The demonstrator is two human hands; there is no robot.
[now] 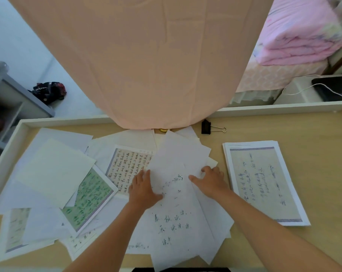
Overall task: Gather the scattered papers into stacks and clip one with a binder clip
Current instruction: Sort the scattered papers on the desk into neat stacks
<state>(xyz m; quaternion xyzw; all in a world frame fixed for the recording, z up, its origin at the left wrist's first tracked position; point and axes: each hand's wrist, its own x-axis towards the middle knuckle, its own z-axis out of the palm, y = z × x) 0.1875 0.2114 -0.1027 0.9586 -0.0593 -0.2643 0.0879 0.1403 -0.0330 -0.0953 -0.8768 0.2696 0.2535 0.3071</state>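
Observation:
Loose sheets of paper [54, 171] lie scattered over the left and middle of the wooden desk [313, 134]. A neat stack of papers [264, 183] sits at the right with a beige handwritten page on top. A white sheet with blue writing [176, 213] lies in front of me. My left hand [142, 190] rests flat on its left edge, thumb on the paper. My right hand [211, 181] lies on the sheet's upper right, fingers curled over the edge of the sheets there. A black binder clip [210, 127] lies apart at the back of the desk.
A peach cloth [146, 55] hangs down over the desk's back edge, with a small gold object [163, 130] just under it. The desk has a raised white rim [9, 154]. A folded pink blanket [299, 36] and a dark tablet with a white cable [333, 89] lie beyond the desk.

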